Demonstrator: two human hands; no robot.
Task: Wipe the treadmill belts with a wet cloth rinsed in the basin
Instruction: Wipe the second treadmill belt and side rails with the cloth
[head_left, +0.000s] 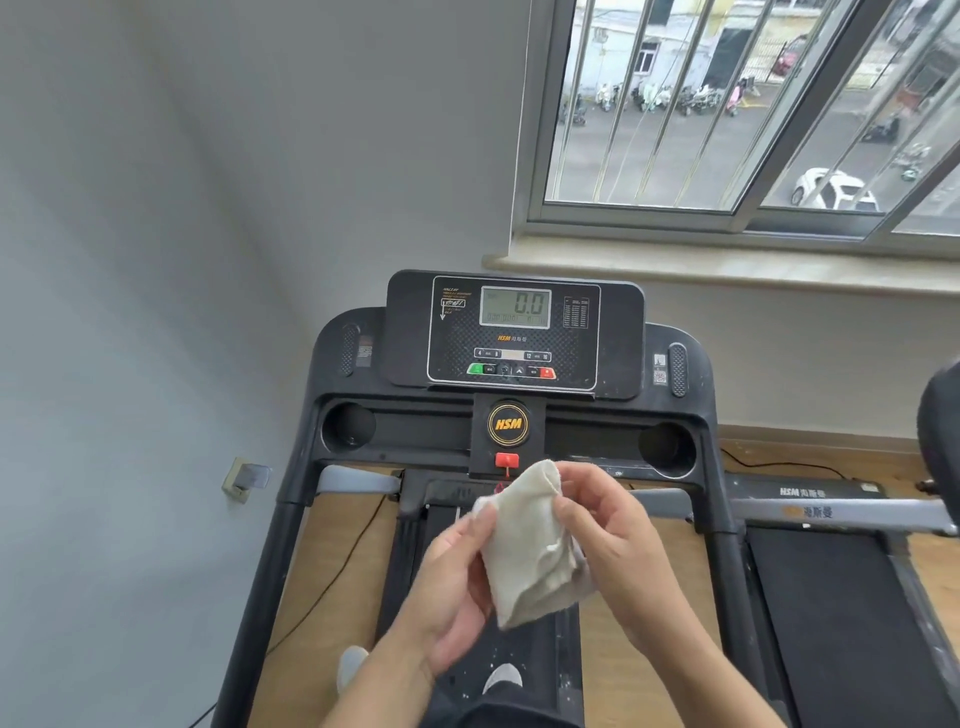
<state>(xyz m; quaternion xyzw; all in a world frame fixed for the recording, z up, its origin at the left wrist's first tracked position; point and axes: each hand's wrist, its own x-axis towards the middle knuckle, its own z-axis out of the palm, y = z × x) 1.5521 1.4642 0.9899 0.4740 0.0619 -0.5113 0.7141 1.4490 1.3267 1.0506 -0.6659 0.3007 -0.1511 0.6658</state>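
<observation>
Grey wall (156, 260): fills the left half; nothing is mounted on it but one socket (241, 478), low down.
Barred window (727, 104): cut off at the top and right edges; a street is seen through it.
Treadmill (675, 343): black frame, its rear end lost below the lower edge.
Second treadmill (831, 623): just beside the first on the right, only partly in view.
Wooden floor (332, 525): crossed by a black cable.
Belt (540, 654): largely hidden by the arms; white specks are seen on it.
Console (514, 332): "0.0" is displayed; the smaller print cannot be read.
Left hand (452, 587): the cloth's left edge is pinched between thumb and fingers.
Right hand (608, 540): fingers are curled round the cloth's right side.
Cloth (524, 545): off-white, crumpled, held up above the belt, clear of it.
</observation>
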